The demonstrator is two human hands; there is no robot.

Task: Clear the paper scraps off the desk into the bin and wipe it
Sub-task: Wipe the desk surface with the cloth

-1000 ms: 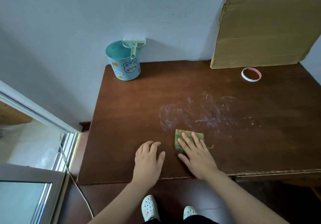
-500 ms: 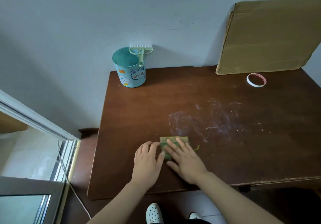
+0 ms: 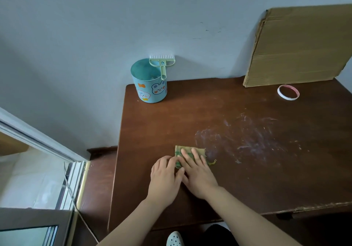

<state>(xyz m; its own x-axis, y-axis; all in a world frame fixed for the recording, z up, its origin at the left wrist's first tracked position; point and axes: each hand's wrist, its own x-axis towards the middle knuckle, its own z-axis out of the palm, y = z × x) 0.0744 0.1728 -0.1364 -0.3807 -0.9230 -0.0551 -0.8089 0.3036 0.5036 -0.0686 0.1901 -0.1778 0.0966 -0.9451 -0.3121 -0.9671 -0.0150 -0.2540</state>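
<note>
Right hand (image 3: 198, 175): lies flat on the cloth (image 3: 202, 150), palm down.
Right fingers (image 3: 195, 155): straight and a little spread, pressing the cloth onto the desk (image 3: 171, 123); nothing is pinched.
Left hand (image 3: 164, 179): palm down on the bare wood, side by side with the right hand and touching it at the thumb.
Left fingers (image 3: 165, 161): close together and only slightly bent, holding nothing; their tips reach the cloth's left edge, though I cannot tell whether they rest on it.
Cloth: a small green and yellow square, flat under the right fingers, its far edge showing just beyond the fingertips and a frayed yellow-green thread trailing out just right of the little finger.
Smears (image 3: 243, 137): whitish streaks on the wood, starting just beyond the right fingertips and spreading away to the right.
Fleck (image 3: 238, 161): a tiny green bit on the wood, right of the right fingers and apart from the cloth.
Bin (image 3: 150, 85): a pale blue tub with cartoon stickers, upright at the desk's far left corner, well beyond the left fingertips; something pale lies inside, too dim to name.
Brush (image 3: 162, 64): light green, hooked over the bin's far rim, bristles against the wall.
Tape (image 3: 288, 92): a white ring lying flat, far off to the right of both hands.
Cardboard (image 3: 299, 45): a big brown sheet leaning on the wall, just behind the tape.
Shoe (image 3: 174, 239): a white one on the floor, below the wrists.
</note>
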